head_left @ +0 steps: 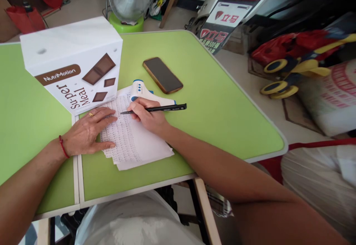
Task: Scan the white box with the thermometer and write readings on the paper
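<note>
Black pen (170, 108) sits clamped in the right hand (148, 116), its long axis nearly sideways, tip pointing left over handwritten sheets (139, 141) on the desk (219, 126); the left hand (87, 131), fingers spread and holding nothing, rests just left of that tip.

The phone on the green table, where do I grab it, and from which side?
Probably pinch the phone across its middle, with a thumb and fingers on the two long edges: it lies flat and is narrower that way. Come from above and the right, since the white-and-blue gadget sits close on its near left side.
</note>
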A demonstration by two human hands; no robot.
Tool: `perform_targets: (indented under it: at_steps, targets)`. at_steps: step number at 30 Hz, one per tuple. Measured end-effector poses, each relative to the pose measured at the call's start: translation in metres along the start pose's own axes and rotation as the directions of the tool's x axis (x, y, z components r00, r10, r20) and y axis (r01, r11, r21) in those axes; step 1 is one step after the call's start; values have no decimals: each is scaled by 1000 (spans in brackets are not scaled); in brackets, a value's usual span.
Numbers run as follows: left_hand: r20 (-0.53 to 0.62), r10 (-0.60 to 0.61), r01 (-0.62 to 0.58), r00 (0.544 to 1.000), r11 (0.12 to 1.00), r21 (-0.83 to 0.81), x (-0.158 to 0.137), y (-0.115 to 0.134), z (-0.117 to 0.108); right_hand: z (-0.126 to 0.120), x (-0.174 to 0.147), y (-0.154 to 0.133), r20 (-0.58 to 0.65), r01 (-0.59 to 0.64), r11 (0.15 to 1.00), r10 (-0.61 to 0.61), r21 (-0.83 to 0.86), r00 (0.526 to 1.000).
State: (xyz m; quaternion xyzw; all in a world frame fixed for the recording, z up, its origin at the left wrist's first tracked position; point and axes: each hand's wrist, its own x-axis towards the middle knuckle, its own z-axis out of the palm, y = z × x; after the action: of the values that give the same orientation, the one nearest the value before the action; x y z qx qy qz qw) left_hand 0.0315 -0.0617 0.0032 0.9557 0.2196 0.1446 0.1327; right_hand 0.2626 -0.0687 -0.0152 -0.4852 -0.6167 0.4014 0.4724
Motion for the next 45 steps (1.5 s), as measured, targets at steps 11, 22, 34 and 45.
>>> perform_targets:
  at_steps: [11, 22, 34, 45]
  targets:
    - [4, 4, -4, 1000, 1000, 9, 0, -1, 2, 3, -1, 5, -13, 31, 995, -32, -93, 999]
    - [-6, 0, 0, 1000, 1000, 10, 0, -2, 4, 2, -2, 4, 25, 51, 993, -48, -111, 999]
    - [-14, 6, -6, 1000, 1000, 16, 0, -1, 4, 2, -2, 2, 16, 35, 993, -34, -114, 999]
    - [-2, -6, 6, 1000, 1000, 13, 0, -2, 4, 2, 0, 1, -20, 24, 987, -27, -160, 999]
